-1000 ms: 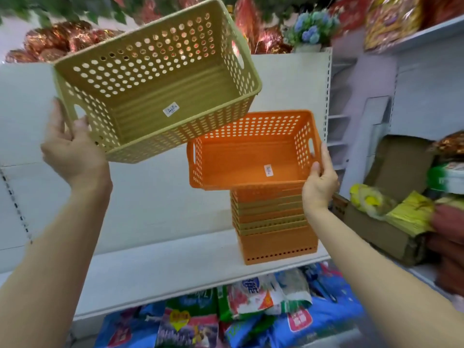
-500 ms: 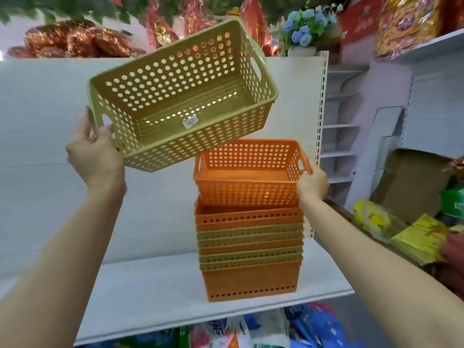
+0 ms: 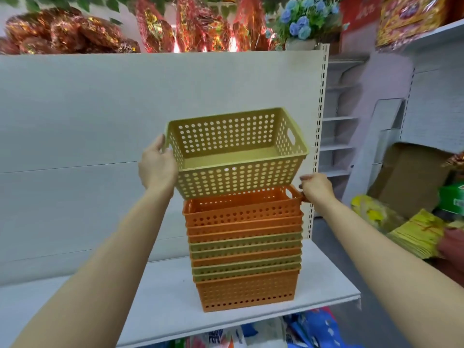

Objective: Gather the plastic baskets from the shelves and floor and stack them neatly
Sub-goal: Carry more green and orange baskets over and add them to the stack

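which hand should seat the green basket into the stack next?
Left, probably. The left hand already grips the green basket by its left end, right above the top orange basket. The right hand is on that orange basket's handle, steadying the stack.

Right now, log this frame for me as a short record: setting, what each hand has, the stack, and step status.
setting: white shop shelf
left hand: grips the left end of the green basket
right hand: at the right handle of the top orange basket
stack: nested orange and green baskets, upright on the shelf
status: green basket sits above the stack, not yet pushed in
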A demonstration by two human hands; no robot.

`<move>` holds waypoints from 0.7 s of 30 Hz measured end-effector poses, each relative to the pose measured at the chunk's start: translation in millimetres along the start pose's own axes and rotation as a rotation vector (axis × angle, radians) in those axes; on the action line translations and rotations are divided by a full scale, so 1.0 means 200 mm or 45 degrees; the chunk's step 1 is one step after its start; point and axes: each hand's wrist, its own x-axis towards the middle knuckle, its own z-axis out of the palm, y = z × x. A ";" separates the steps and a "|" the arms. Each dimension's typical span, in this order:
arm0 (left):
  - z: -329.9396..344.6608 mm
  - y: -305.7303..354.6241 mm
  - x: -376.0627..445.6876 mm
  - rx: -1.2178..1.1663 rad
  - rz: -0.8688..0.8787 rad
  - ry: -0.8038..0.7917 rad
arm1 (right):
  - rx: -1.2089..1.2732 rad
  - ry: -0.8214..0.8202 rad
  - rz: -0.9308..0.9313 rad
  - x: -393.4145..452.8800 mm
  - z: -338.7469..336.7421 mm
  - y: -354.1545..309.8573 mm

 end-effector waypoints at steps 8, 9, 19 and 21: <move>0.07 -0.10 -0.05 0.331 -0.115 -0.287 | 0.557 -0.241 -0.231 -0.11 0.02 0.04; 0.07 -0.12 -0.05 0.302 -0.123 -0.364 | 0.539 -0.234 -0.246 -0.11 0.02 0.04; 0.02 -0.44 -0.19 0.312 -0.072 -0.810 | -0.179 -0.100 -0.439 -0.15 0.06 0.16; 0.02 -0.45 -0.22 0.280 -0.073 -0.749 | -0.173 -0.111 -0.389 -0.15 0.09 0.20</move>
